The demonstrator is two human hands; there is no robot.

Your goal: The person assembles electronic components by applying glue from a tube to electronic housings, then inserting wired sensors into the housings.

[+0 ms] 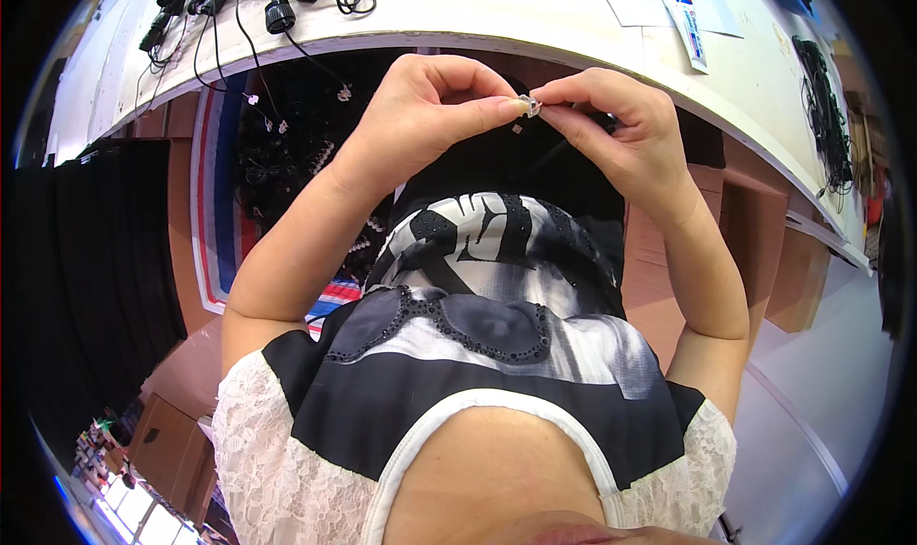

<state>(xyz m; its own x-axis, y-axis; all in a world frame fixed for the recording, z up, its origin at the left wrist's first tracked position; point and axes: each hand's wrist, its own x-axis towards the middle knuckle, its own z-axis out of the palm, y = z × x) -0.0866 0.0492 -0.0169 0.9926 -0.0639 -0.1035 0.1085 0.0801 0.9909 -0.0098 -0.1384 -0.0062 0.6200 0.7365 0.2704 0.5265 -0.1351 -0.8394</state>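
Head view, and nearest the lens comes a black, white and grey patterned top (pixel 497 383) with cream lace sleeves (pixel 277 440). Past it, both bare arms reach forward, and here's the action: the left hand (pixel 411 115) has thumb and forefinger clamped on a small shiny pale piece (pixel 529 106), while the right hand (pixel 630 129) pinches that same piece from its other side! It sits right between the two sets of fingertips, held up in front of the worktop's near edge; its finer shape is too small to tell. Below and to the left, a red, white and blue striped bag (pixel 203 211) holds a tangle of thin black cables (pixel 277 168). Beyond, on the white worktop (pixel 535 15): a black ribbed cylindrical connector (pixel 279 16) at left, a white, blue and red tube (pixel 686 29) at right, and further right, a bundle of black cables (pixel 821 115).
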